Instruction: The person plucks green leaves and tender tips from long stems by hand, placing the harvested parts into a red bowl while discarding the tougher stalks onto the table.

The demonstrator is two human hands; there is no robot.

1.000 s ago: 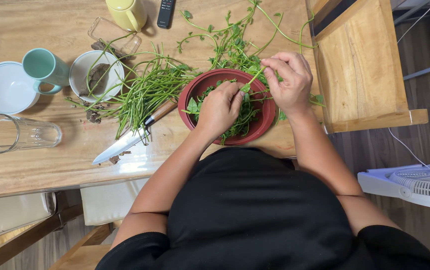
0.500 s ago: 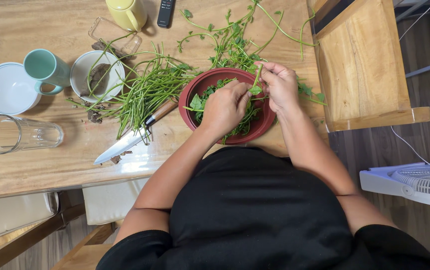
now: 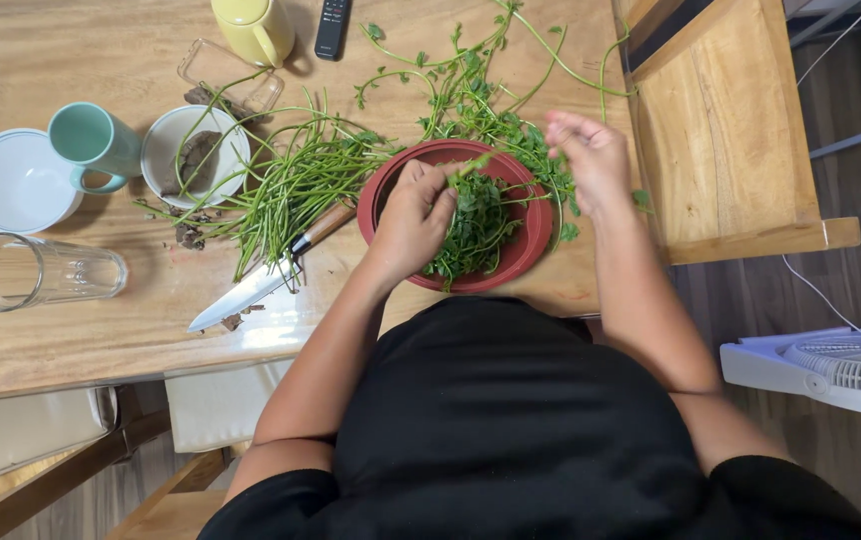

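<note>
Leafy greens (image 3: 476,215) fill the red bowl (image 3: 536,240) at the wooden table's (image 3: 71,330) 6 o'clock edge. Left hand (image 3: 413,222) pinches a leafy sprig (image 3: 473,165) over the bowl. Right hand (image 3: 593,160), at the bowl's 2 o'clock, grasps stems in blur. Stripped stems (image 3: 286,185) and a knife (image 3: 251,285) lie at 9 o'clock.

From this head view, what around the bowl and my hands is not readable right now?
- Right hand: motion-blurred, so its grip on the leafy stems is unclear.
- Left hand: fingertips hidden among the greens; it covers part of the red bowl.
- Knife: handle partly buried under the bare stems.
- Yellow mug and remote: cut off by the top edge.
</note>
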